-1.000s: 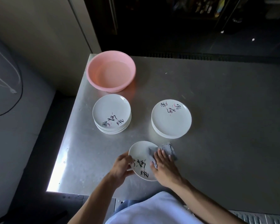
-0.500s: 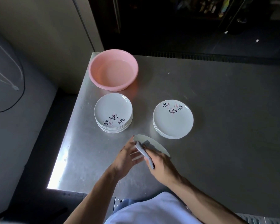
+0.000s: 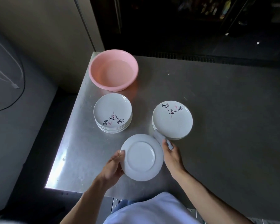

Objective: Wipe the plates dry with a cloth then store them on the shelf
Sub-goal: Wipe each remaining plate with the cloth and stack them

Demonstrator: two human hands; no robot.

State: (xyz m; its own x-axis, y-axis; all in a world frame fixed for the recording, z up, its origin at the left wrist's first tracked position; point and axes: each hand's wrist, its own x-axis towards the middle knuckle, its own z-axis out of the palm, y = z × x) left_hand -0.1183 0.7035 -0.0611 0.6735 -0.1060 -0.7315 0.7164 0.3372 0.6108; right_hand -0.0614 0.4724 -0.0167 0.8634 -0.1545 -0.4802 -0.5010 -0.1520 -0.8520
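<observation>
- Plate [image 3: 141, 156] in the lower centre of the frame, held just above the bench [image 3: 225, 126] with its plain underside and raised foot ring facing up.
- Change: a second ago this plate lay face up, its painted characters showing under the cloth. Half a second ago it stood on edge, and now it is fully turned over. The face is probably wiped and the back comes next.
- Left hand [image 3: 113, 165] at the plate's left rim – its grip is closed on the edge, thumb on top and fingers curled beneath.
- Right hand [image 3: 172, 156] at the plate's right rim, its grip pinched on a small grey cloth [image 3: 160, 138]. The cloth is blurred and sits beside the plate, not on it.
- Taller stack [image 3: 112, 113] of white plates left of centre, and a shorter stack [image 3: 172, 119] right of centre. Which one is the dried stack cannot be told.
- Pink basin [image 3: 113, 70] at the bench's upper left corner, with what looks like shallow water in it.
- Writing: the top plate of each stack has black brush characters with pink strokes, in a Chinese style – not legible enough to read. No brand or label shows.
- Storing has not begun, and no shelf is in view.
</observation>
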